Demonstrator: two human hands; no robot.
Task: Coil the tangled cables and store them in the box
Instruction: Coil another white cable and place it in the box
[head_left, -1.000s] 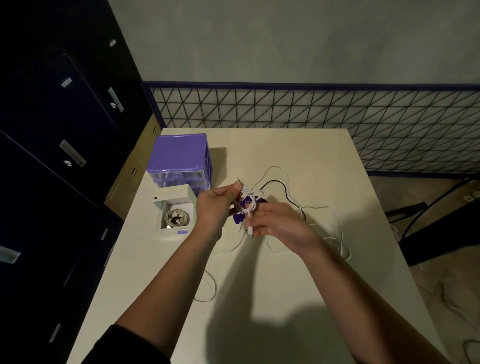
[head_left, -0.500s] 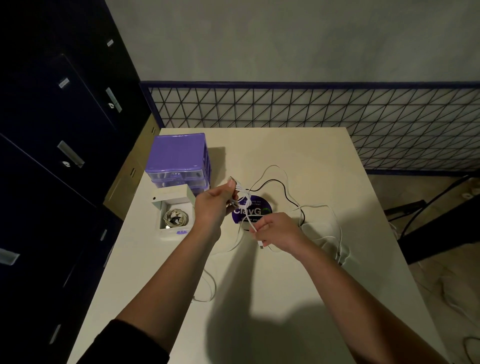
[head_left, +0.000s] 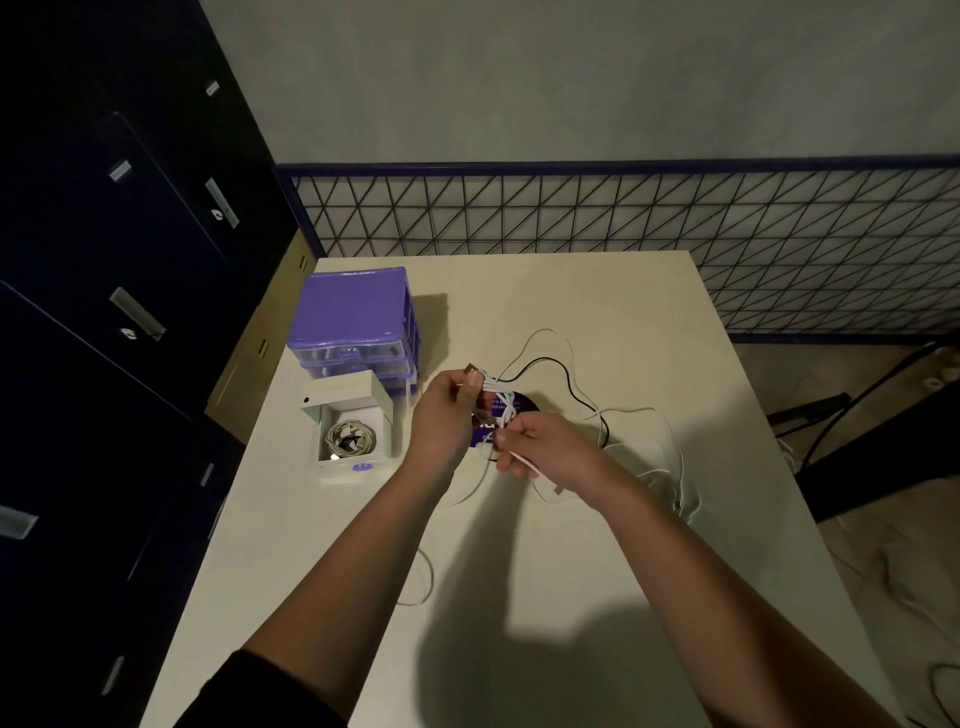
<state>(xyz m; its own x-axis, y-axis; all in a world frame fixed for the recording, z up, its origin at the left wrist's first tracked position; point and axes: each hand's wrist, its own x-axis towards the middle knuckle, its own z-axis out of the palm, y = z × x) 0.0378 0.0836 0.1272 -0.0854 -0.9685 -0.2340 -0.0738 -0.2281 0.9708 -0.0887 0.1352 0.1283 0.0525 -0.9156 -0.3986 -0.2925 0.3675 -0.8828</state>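
Above the middle of the pale counter, both hands work on a white cable held in the air. The left hand pinches a small bundle of loops between thumb and curled fingers, with a plug end poking up just beyond them. The right hand — slightly nearer and lower — pinches the same cable's free length, which runs down past its fingers to a connector near the counter. Beneath the hands lies a round purple disc with white lettering. More slack white cable and a black cable sprawl loosely to the right. Left of the hands sits the small white box, lid raised, with one coiled cable already inside — just behind it, touching or nearly so, stands a purple drawer unit.
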